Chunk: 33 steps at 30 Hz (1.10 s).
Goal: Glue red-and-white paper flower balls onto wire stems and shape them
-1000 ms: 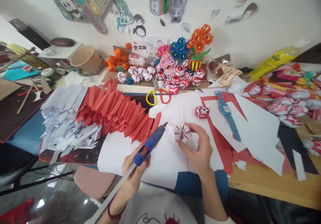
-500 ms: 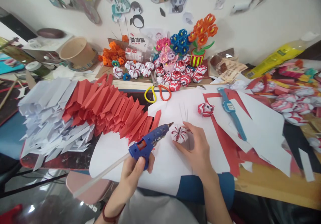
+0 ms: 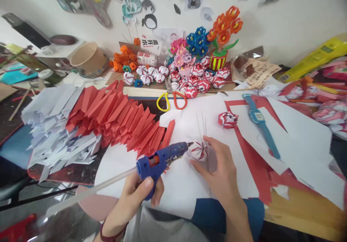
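Note:
My left hand [image 3: 143, 191] grips a blue hot glue gun [image 3: 162, 158], with a long glue stick [image 3: 94, 189] sticking out of its back. The gun's nozzle points right and reaches the edge of a red-and-white folded paper flower [image 3: 199, 151]; whether it touches cannot be told. Thumb and fingers of my right hand [image 3: 218, 166] hold that flower from its right side, above the white paper sheet [image 3: 179, 182]. Thin wires [image 3: 201, 124] lie just behind it. Another red-and-white paper flower [image 3: 228, 119] rests farther back on the right.
Stacks of red folded strips [image 3: 116, 115] and white folded strips [image 3: 58, 122] spread to the left. Scissors [image 3: 171, 101] lie behind the sheet, before many finished paper flowers [image 3: 193, 80]. A blue watch [image 3: 260, 121] lies on paper scraps at right.
The view has shifted slightly. The flower in my right hand has tilted, showing more of its side, and the glue gun's nozzle now overlaps its left edge.

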Motion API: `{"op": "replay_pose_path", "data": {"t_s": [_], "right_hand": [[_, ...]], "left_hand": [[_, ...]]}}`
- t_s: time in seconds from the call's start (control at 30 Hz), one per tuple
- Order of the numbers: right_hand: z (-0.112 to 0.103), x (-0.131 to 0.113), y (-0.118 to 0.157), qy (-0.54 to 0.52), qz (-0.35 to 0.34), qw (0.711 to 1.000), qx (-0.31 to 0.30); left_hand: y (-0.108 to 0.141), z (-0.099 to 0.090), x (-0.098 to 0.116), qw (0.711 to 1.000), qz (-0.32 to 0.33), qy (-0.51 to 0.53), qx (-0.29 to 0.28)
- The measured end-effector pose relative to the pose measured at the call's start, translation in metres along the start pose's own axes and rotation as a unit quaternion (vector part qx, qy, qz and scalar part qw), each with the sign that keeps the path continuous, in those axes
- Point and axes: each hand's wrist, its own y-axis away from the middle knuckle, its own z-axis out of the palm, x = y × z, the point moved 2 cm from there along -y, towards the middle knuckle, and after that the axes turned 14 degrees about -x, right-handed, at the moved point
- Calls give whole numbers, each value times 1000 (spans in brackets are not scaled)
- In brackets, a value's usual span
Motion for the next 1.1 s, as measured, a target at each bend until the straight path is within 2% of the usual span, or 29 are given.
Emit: {"op": "replay_pose_path", "data": {"t_s": [0.13,0.23,0.37,0.47,0.63,0.73,0.87,0.97,1.1], "right_hand": [[-4,3,5,-36,50,998,-4],[-6,3,7,-51,66,996,-9],[-15,8,11,-83,99,991,33],[-23,14,10,-73,151,984,63],[-23,15,-3,30,188,980,-53],[-25,15,-10,51,142,982,-113],[-33,21,-11,141,27,974,-174],[-39,28,-11,234,-57,949,-201],[-47,33,-18,325,-182,903,-217]], "left_hand": [[0,8,-1,998,-30,20,42],[1,12,-3,998,-33,-2,56],[3,11,-8,998,-41,-29,47],[3,8,-11,999,-35,-39,11],[-1,10,-8,997,-12,-72,3],[-1,13,-4,996,-12,-90,12],[1,14,0,997,-24,-74,26],[3,14,-1,997,-21,-69,40],[5,13,-5,995,-25,-75,54]]}}
